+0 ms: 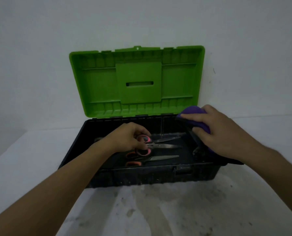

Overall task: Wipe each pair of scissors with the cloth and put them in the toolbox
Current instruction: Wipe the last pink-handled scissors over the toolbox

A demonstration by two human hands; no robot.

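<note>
Stained white bench [159, 210], one open toolbox [142, 176]: three scissors inside; left grip [130, 138] holding pink scissors [148, 145], right grip [221, 132] clutching purple cloth [193, 111].

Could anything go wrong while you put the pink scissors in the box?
Maybe. The left hand holds the pink scissors by the handles, close above the orange scissors lying in the toolbox, so fingers could brush those blades. The green lid stands open behind and might drop if bumped. The right hand grips the purple cloth over the box's edge, where it could snag.
</note>
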